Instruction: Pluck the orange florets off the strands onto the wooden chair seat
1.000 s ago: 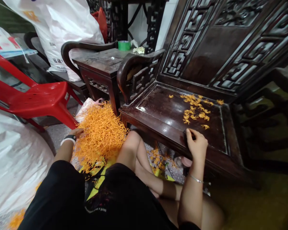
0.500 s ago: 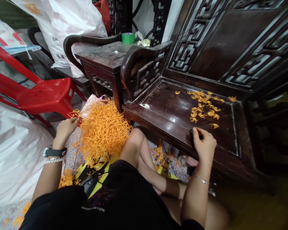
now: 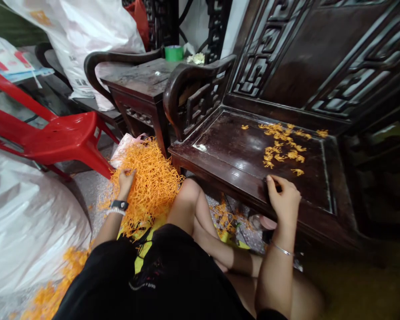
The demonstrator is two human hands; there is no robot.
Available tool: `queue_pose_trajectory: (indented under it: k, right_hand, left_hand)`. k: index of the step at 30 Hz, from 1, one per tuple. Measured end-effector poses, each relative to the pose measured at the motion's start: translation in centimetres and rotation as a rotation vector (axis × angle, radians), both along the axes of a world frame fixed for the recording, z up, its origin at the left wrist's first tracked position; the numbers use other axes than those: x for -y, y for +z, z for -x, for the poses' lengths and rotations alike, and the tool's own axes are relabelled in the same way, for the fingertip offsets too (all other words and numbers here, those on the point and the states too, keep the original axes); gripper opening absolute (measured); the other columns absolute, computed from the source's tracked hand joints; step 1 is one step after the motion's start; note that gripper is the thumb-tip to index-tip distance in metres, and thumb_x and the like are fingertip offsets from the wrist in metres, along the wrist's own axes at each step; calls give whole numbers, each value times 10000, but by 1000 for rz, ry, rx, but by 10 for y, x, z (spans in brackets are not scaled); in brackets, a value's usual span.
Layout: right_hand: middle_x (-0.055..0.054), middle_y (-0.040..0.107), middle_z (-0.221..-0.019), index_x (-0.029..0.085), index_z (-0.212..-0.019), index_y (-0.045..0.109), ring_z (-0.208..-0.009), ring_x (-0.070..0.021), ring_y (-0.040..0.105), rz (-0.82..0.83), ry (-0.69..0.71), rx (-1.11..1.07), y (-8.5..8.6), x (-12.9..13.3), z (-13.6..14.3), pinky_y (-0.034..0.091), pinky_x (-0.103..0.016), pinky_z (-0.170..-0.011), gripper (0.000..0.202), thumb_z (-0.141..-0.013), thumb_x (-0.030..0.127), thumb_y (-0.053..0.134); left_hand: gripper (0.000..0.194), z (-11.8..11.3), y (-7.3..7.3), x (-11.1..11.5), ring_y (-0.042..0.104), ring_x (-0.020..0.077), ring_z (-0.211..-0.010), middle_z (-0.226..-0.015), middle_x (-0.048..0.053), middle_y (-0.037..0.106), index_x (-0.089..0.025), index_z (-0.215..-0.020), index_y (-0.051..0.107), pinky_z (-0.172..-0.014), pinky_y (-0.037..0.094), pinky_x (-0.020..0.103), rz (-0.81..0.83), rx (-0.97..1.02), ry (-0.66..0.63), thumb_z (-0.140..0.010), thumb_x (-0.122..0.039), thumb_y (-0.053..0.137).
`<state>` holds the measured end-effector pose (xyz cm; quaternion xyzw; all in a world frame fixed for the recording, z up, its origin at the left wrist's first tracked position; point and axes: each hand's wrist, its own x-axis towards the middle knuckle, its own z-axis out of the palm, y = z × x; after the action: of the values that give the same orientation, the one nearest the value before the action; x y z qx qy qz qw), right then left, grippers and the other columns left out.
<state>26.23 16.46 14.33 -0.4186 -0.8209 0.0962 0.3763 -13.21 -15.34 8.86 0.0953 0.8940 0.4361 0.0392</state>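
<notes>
One orange heap point(image 3: 156, 182) is lying left of the bench point(image 3: 220, 142); the left hand point(image 3: 126, 180) is touching it, grip unclear. The right hand point(image 3: 285, 198) is curling its fingers narrowly at the bench's front edge, contents hidden. Orange clumps point(image 3: 292, 154) atop are overlapping uncountably.

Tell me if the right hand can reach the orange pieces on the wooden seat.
Probably yes: the right hand is at the front of the seat, with nothing visible blocking the nearest orange piece.

the left forearm point(image 3: 107, 229) was stretched forward and the left hand point(image 3: 126, 181) was held with fingers bent; the right hand point(image 3: 284, 196) was held with thumb and forefinger curved into a loop.
</notes>
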Motion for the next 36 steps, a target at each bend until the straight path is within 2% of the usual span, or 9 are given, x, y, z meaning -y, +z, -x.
queue_pose_trajectory:
  k: [5,7,10,13,16,20,23,28,36]
  right_hand:
    - [-139,720,-926,165,-885,695,-868,-274,617,4,-9,9,0,0,0,472,-407,-815,424,-895,483,415]
    - [-145,717,-941,159,-905,696,-882,-273,618,1,-19,1,-1,0,1,473,-410,-829,421,-896,479,423]
    - [-154,710,-982,150,-1002,681,-899,-275,624,26,-46,-5,-2,2,1,480,-419,-843,416,-892,473,444]
    - [-167,698,-1028,138,-1114,643,-959,-286,626,31,-83,-40,-2,6,1,485,-439,-873,430,-883,460,475]
    - [-166,675,-1115,150,-1124,639,-1074,-283,601,-31,-138,-164,0,10,-1,463,-453,-946,403,-890,441,486]
    - [-137,696,-1077,166,-1032,674,-1052,-259,627,-17,-206,-339,1,14,-4,463,-431,-958,337,-902,413,484]
    - [-136,707,-1026,145,-983,676,-987,-240,648,-8,-258,-449,1,16,-4,477,-391,-922,342,-917,402,460]
    - [-132,701,-979,143,-946,660,-944,-233,645,-54,-397,-523,0,18,-7,479,-367,-870,379,-951,389,371]
    - [-87,662,-851,193,-782,633,-839,-229,583,-80,-282,-177,6,19,-5,450,-354,-802,291,-892,417,483]
  left_hand:
    - [299,-65,5,24,357,269,-1325,-1324,124,475,-185,-1005,537,-1142,217,433,34,-270,60,-922,-451,431]
    - [325,-90,-3,30,451,266,-1252,-1257,109,536,-208,-993,540,-1101,289,418,73,-221,-38,-926,-487,387]
    - [272,-109,-30,23,646,245,-874,-925,57,670,-224,-940,583,-827,489,367,142,-16,-259,-866,-469,491]
    - [208,-99,-63,5,625,216,-605,-665,11,648,-195,-917,613,-611,495,322,205,137,-364,-780,-349,589]
    - [313,-74,-78,-12,635,229,-647,-702,45,650,-137,-1067,597,-633,498,331,271,131,-330,-811,-297,515]
    - [547,-46,-76,-27,593,337,-1047,-1106,206,611,-71,-1389,368,-904,440,459,360,-42,-187,-908,-331,359]
    - [583,-36,-78,-36,466,401,-1221,-1279,294,488,-41,-1435,309,-1006,335,534,431,-118,-155,-932,-336,296]
    - [716,-21,-92,-53,513,465,-1155,-1192,338,531,-15,-1416,355,-939,379,572,542,-39,-228,-871,-470,445]
    - [753,-7,-84,-72,500,500,-1152,-1148,329,567,-59,-1368,429,-917,360,620,576,-52,-132,-820,-571,495]
